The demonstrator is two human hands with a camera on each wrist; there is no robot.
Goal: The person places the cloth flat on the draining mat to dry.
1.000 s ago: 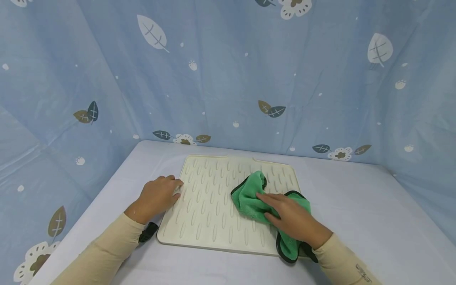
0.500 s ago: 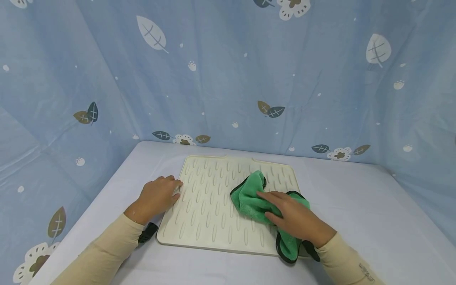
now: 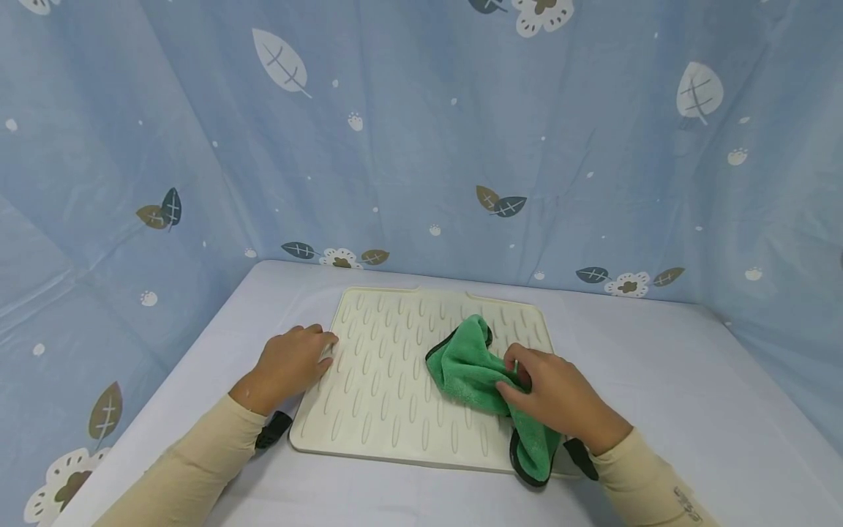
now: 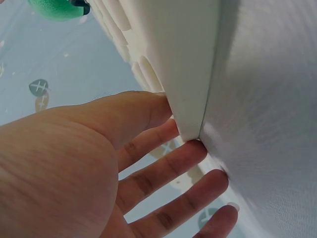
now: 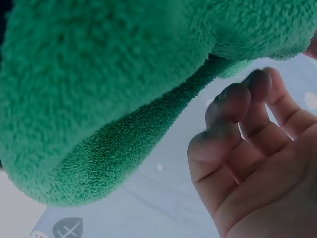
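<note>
A green towel (image 3: 467,369) with black trim lies bunched over the right half of a cream ridged mat (image 3: 388,380). One corner of it hangs past the mat's front edge. My right hand (image 3: 560,388) is at the towel's right part, fingers bent and thumb apart from them. In the right wrist view a gap shows between those fingers (image 5: 228,119) and the fluffy towel (image 5: 99,99). At the mat's left edge rests my left hand (image 3: 293,366). Its thumb touches the mat's side (image 4: 183,64) in the left wrist view, and the other fingers reach loosely past the corner.
The mat lies on a white-covered table (image 3: 658,380). A blue curtain (image 3: 421,146) with leaf and flower prints stands behind and at both sides. Black wrist straps or devices show under both wrists, such as the left black piece (image 3: 273,430).
My right hand has drawn back slightly to the right, and its fingers have gone from flat on the towel to bent and raised. Left hand, towel and mat stay put.
</note>
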